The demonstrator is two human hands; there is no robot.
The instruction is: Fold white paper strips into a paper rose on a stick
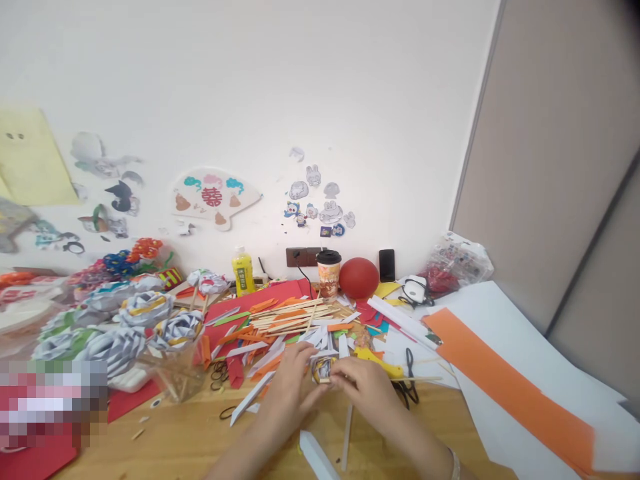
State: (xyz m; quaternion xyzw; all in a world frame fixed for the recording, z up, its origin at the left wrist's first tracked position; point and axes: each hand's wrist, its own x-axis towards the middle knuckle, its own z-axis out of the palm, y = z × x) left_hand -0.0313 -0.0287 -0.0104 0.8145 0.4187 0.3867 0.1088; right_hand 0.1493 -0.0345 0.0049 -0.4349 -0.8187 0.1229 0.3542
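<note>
A small paper flower of folded white and yellow strips is held between my hands, just above the front part of the wooden table. My left hand curls around its left side, thumb beneath and fingers above. The thumb and fingers of my right hand pinch its right edge. Below my hands lie a folded white paper strip and a thin pale stick. Just beyond is a pile of white, orange and green folded paper strips. A yellow-handled tool, possibly a glue gun, lies beside my right hand.
Finished paper flowers crowd the left side. Wooden sticks top the pile. Behind stand a yellow drink bottle, a lidded paper cup and a red balloon. Orange paper and white sheets cover the right.
</note>
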